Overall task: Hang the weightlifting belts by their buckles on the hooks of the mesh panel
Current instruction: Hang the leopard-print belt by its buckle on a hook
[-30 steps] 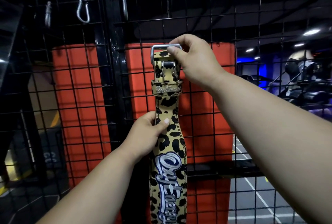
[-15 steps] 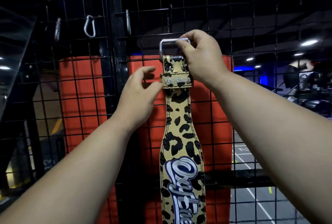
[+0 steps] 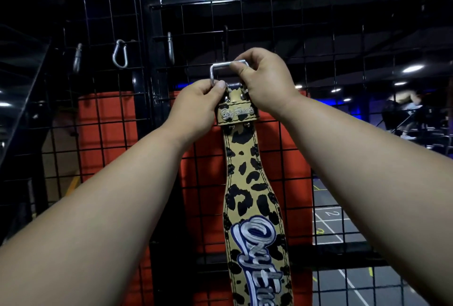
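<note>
Left hand (image 3: 196,107) moved up from beside keeper loop; fingers now pinch left corner of buckle (image 3: 220,70). Right hand (image 3: 264,80) still pinches buckle's top bar, fingers curled round it. Leopard-print belt (image 3: 247,183) raised higher, hanging against mesh panel (image 3: 318,43), buckle just below dark hook (image 3: 225,38).
</note>
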